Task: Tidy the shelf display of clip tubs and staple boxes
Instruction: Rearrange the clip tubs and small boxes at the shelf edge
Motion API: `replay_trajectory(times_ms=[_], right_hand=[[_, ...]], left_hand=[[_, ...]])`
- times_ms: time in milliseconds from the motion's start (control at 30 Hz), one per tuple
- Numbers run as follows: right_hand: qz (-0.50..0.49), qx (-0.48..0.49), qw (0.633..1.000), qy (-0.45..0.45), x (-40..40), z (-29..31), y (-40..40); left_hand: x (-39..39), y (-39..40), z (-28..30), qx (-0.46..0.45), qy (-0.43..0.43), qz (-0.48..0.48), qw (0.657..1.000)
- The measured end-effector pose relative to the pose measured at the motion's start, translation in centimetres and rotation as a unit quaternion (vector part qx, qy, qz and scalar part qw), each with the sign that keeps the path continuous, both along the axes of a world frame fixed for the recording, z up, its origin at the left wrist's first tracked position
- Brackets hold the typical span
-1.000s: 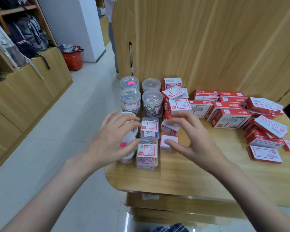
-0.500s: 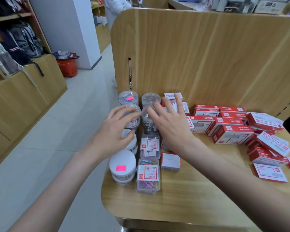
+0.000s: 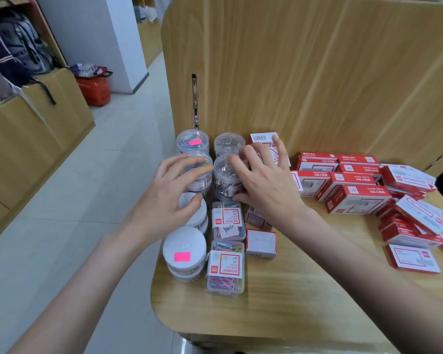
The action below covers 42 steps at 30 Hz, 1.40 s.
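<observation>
Left hand point(image 3: 168, 198): fingers spread, curved round the clear tub of coloured clips point(image 3: 199, 175) near the shelf's left edge, thumb on a white-lidded tub point(image 3: 193, 213); not a firm grip. Right hand point(image 3: 262, 182): fingers splayed, thumb against the clear tub of metal clips point(image 3: 226, 180), fingertips over white boxes point(image 3: 264, 140) at the back panel. Two more clear tubs point(image 3: 192, 141) behind, against the panel. Toward the front edge: white tub with pink sticker point(image 3: 184, 254), two flat clip cases point(image 3: 225, 267), small white box point(image 3: 261, 242). Red staple boxes point(image 3: 356, 200) along the right side, some stacked, some askew
</observation>
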State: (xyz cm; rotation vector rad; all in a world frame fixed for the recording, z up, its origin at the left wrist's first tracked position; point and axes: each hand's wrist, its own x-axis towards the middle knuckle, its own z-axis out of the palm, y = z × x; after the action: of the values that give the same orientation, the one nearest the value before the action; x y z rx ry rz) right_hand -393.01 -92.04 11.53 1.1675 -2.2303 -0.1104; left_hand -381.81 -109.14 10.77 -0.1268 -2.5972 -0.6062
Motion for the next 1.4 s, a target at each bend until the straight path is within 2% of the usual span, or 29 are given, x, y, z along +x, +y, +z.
replay_trajectory(times_ms=[200, 333, 567, 700, 833, 1233, 1400], right_hand=[[0.001, -0.006, 0.999, -0.034, 0.4, 0.8, 0.0], [0.083, -0.043, 0.994, -0.059, 1.2, 1.9, 1.4], [0.182, -0.019, 0.954, -0.236, 5.2, 1.2, 5.9], [0.143, 0.052, 0.949, -0.278, 7.4, -2.2, 6.2], [0.124, 0.08, 0.951, -0.273, 7.7, -3.4, 6.1], [0.086, 0.005, 0.953, -0.292, 9.4, -4.8, 5.6], [0.055, -0.027, 0.961, -0.269, 10.3, -5.5, 4.6]], left_hand=[[0.1, 0.1, 0.1, 0.003, -0.009, 0.001, 1.0], [0.4, 0.1, 0.0, -0.001, -0.008, 0.002, 1.0], [4.2, 2.2, 0.6, 0.011, 0.041, 0.005, 0.999], [6.7, 3.0, -0.9, -0.02, 0.006, -0.018, 1.0], [7.1, 2.9, -2.5, -0.029, -0.047, -0.029, 0.998], [6.8, 2.6, -3.7, -0.026, -0.036, -0.031, 0.999], [6.8, 2.7, -4.0, -0.013, -0.026, -0.033, 0.999]])
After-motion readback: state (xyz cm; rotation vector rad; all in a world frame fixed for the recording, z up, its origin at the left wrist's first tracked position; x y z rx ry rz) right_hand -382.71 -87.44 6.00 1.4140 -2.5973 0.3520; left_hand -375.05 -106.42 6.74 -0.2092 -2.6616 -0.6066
